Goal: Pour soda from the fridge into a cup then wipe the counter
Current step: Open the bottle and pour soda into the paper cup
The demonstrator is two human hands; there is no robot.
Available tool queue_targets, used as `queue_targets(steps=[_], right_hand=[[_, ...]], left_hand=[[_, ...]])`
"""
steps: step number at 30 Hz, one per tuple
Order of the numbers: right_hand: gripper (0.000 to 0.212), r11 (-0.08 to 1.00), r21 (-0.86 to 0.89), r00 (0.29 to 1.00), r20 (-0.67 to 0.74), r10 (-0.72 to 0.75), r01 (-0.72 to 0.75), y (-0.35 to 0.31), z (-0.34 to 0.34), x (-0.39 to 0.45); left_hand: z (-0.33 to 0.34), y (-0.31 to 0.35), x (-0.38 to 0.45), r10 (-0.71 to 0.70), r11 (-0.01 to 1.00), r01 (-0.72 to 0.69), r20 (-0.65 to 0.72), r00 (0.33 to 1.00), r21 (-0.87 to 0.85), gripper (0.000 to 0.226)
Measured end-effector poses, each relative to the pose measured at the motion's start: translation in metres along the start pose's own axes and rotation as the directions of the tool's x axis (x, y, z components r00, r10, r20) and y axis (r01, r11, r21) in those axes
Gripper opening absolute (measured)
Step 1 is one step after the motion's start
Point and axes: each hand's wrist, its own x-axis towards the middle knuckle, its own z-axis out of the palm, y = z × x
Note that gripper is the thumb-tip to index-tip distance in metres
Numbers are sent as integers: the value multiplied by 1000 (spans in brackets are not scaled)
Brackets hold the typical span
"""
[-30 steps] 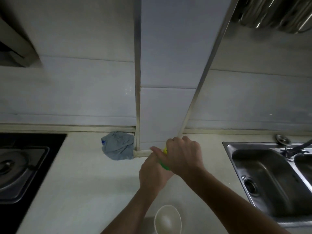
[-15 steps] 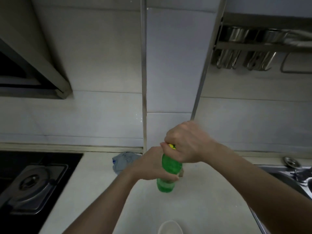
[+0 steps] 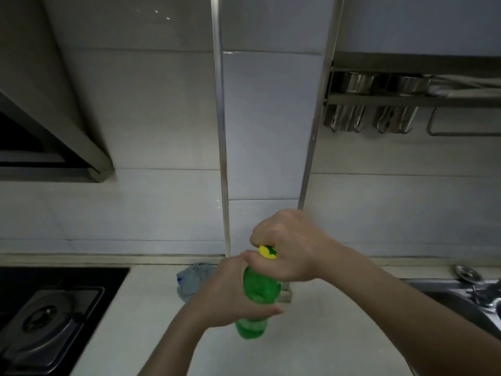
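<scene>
A green soda bottle (image 3: pixel 259 289) is held upright above the pale counter (image 3: pixel 151 308). My left hand (image 3: pixel 230 297) wraps around its body. My right hand (image 3: pixel 290 245) grips the yellow cap (image 3: pixel 267 251) at the top from the right. A crumpled grey-blue cloth (image 3: pixel 191 279) lies on the counter against the wall, just left of the hands. The cup is out of view.
A black gas stove (image 3: pixel 46 318) with a burner fills the lower left. A steel sink (image 3: pixel 469 294) with a tap sits at the right. A range hood (image 3: pixel 54 126) hangs upper left. A wall rack (image 3: pixel 406 101) with steel utensils is upper right.
The view has tilted up, so the cup has dropped out of the bottom edge. The bottle sits higher in my hands, and the yellow cap now shows more under my right fingers.
</scene>
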Motion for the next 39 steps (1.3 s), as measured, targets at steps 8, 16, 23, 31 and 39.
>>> queue_targets(steps=[8,16,23,31,39], right_hand=[[56,944,-89,948,-44,315,-318,-25,-12,6],[62,860,-330,916,-49,397,-390,-32,-23,6],[54,996,-53,994,77,79,-75,-27,-18,10],[67,893,-191,912,-28,410,-407,-43,-7,5],[27,940,30,909,265,321,-340,-35,-23,-9]], left_hand=[[14,13,-2,-2,999,15,-320,947,39,37],[11,29,-11,-18,981,93,-390,920,172,38],[-20,1,-10,96,994,-92,74,993,-58,51],[-3,-18,-4,123,992,-129,-231,965,-12,39],[-14,-28,8,140,990,-140,26,990,-32,40]])
